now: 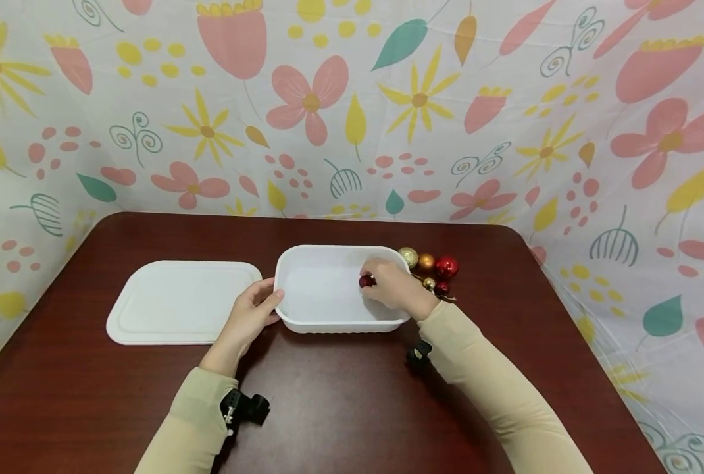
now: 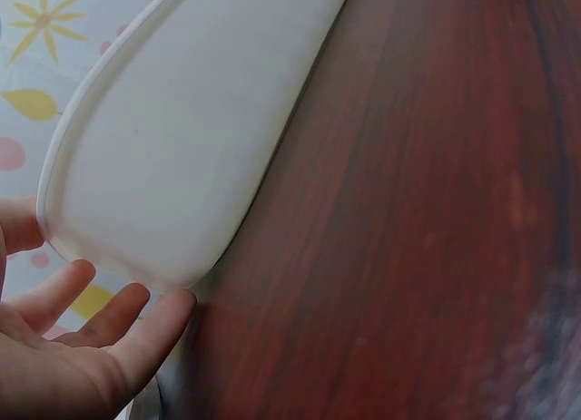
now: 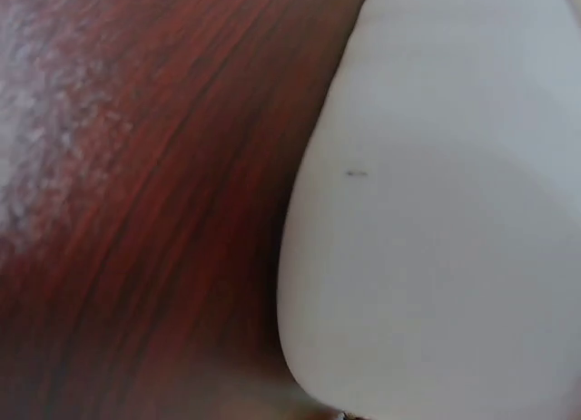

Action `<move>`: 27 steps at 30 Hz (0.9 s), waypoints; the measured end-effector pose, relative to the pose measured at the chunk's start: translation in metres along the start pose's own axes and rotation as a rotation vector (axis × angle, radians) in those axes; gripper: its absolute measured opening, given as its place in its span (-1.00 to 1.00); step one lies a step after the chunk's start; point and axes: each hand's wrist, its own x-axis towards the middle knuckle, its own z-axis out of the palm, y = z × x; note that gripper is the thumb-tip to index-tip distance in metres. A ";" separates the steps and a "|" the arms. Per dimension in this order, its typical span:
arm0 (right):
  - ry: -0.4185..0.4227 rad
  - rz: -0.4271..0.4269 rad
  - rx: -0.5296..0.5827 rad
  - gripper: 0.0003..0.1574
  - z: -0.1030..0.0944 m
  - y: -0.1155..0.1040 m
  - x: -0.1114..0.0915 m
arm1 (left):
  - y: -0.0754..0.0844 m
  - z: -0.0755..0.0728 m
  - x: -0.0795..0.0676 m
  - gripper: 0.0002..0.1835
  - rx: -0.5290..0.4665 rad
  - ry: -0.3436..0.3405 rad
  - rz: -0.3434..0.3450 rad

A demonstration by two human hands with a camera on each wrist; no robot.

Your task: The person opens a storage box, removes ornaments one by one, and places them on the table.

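A white plastic container (image 1: 322,316) stands on the table. My left hand (image 1: 254,306) grips its left end, thumb at the rim and fingers against the outer wall. The left wrist view shows that hand (image 2: 82,347) with fingertips touching the container (image 2: 172,157). Over the container's right part, my right hand (image 1: 390,286) pinches a small dark red Christmas ball (image 1: 366,281). Its fingertips are partly hidden. In the right wrist view only the container's outer wall (image 3: 427,239) and the table show, not the hand.
A white lid (image 1: 177,303) lies flat left of the container. Beyond the right end sit several Christmas balls: a glittery gold one (image 1: 408,257), an orange-gold one (image 1: 426,262), a shiny red one (image 1: 447,266) and smaller ones. The dark wooden table (image 1: 340,401) meets a floral cloth (image 1: 328,178) behind.
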 end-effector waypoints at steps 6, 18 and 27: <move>0.002 0.008 0.026 -0.77 -0.007 0.003 -0.008 | 0.001 0.000 0.000 -0.46 0.011 0.002 0.006; 0.118 0.011 0.095 -0.67 -0.017 0.011 -0.029 | 0.004 -0.001 0.000 -0.45 0.042 -0.001 -0.005; 0.232 0.047 0.242 -0.62 -0.022 0.017 -0.047 | 0.006 0.000 -0.003 -0.45 0.106 -0.002 -0.004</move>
